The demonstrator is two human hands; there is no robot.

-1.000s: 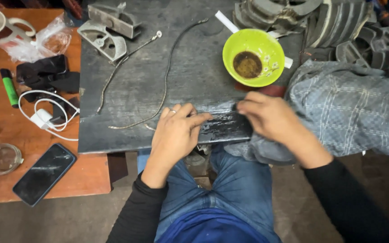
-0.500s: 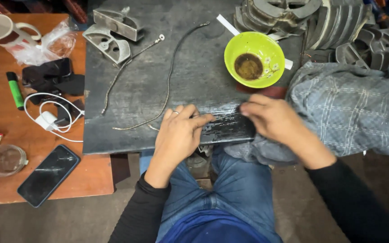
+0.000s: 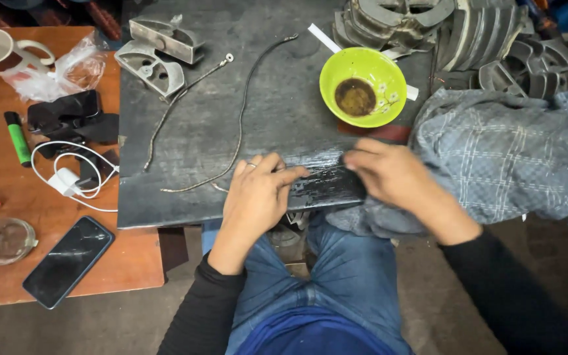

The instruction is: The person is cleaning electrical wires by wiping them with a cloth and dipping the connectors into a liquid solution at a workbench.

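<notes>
Seen from above, a seated person in jeans works at a dark metal slab filling the upper middle of the frame. The left hand, fingers flat and together, presses on a glossy black patch at the slab's near edge, in the centre. The right hand rests just beside it, fingertips bunched on the patch's right end; whether they pinch anything, I cannot tell. A green bowl sits above; a grey checked cloth lies to the right
</notes>
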